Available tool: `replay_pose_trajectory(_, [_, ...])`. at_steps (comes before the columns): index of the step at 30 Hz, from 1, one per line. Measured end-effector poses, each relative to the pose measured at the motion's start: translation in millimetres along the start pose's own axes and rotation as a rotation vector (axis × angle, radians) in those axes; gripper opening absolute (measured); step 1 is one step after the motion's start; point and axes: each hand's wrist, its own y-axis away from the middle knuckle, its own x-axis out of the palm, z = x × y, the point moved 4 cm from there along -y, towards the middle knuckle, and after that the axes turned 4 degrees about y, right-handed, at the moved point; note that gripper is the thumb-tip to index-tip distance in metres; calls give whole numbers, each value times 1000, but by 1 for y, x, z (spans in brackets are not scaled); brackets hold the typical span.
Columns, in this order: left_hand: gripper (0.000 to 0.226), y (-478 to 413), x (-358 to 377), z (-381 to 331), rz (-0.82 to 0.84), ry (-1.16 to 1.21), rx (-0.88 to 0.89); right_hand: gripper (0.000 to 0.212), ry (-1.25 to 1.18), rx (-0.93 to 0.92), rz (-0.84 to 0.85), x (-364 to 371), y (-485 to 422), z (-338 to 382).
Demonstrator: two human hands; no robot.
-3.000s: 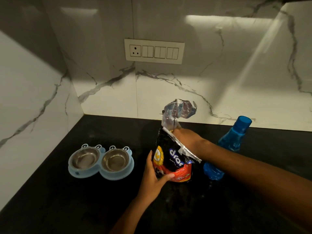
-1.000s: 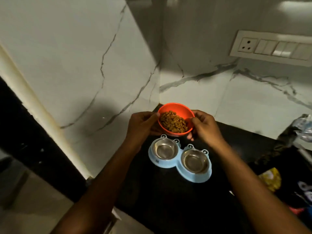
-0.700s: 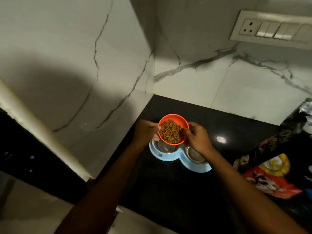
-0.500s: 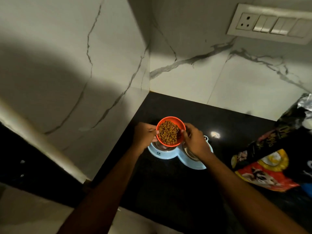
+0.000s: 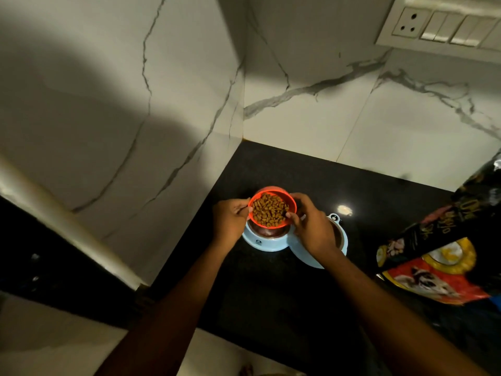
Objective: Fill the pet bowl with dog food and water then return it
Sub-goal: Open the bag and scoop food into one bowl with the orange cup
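Kitchen corner: two white marble-look walls with grey veining meeting above a black speckled counter, cream switch plate with one socket and several rockers at upper right, pale floor at lower left, dim warm light with broad shadows.

We see an orange cup of smooth plastic, full of dry brown kibble with a rough, matt look. Under it, the pet bowl has a pale blue plastic frame, smooth and slightly shiny, around a metal basin. The counter is black polished stone, speckled and glossy, with a bright glint. The walls are white veined marble-look tile, smooth. The food bag is glossy printed film.
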Motion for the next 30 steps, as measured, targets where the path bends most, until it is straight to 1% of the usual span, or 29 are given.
replay_pose_trajectory(4, [25,2,3,4,-14,-34,29,37,-3,3,-17,2,1,0])
replay_pose_trajectory(7, [26,3,4,7,-13,19,28,37,10,1,-23,3,2,0])
replay_pose_trajectory(19, [30,-7,11,17,-35,74,-14,40,7,37,-31,2,-2,5])
replay_pose_trajectory(30, [34,-16,12,16,-38,95,10,36,-21,37,-36,0,-8,13])
